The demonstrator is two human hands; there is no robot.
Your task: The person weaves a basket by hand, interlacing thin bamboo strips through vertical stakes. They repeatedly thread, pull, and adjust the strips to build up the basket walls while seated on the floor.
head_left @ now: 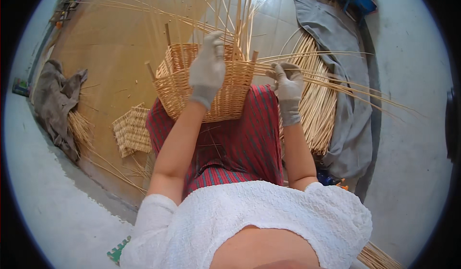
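Note:
A half-woven wicker basket rests on my lap, with thin upright stakes rising from its far part and thicker posts at its corners. My left hand, in a pale glove, reaches over the near wall at the rim. Its fingers are bent near the stakes, and what they hold is hidden. To the right of the basket, my gloved right hand is closed on several long wicker rods. These rods run from the rim out to the right, past the hand.
A large bundle of rods lies at right, partly under a grey cloth. On the left are a woven wicker piece, a dark cloth and more rods. A blue container stands far right.

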